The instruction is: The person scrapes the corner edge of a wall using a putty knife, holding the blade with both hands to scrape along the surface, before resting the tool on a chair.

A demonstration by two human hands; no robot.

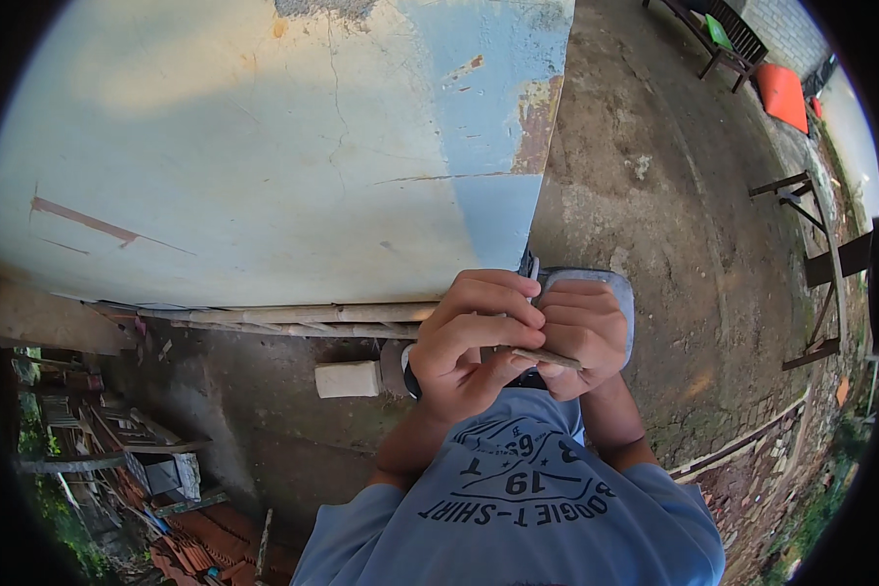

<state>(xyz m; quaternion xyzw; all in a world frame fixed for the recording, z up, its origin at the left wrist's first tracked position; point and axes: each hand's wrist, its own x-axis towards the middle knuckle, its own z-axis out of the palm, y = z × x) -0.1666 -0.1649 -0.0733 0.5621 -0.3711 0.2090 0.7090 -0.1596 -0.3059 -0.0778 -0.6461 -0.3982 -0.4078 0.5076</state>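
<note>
Several poles [313, 314] run along the lower edge of the wall [264, 146]; a pale block [349, 379] lies on the ground [264, 420] just below them. Left hand [464, 347]: grip closed, thumb and forefinger appearing to pinch the left end of a thin strip [547, 359]. The strip is held clear of the ground, bridging both hands below the wall's lower right corner. Right hand [588, 332]: fingers clenched, apparently grasping the strip's right end; thumb contact is partly hidden. Handling: presumably light, fairly stiff, liable to snap if bent. Hold near both ends, using light pressure. Farther right, a frame [811, 354] stands near the ground's right edge.
</note>
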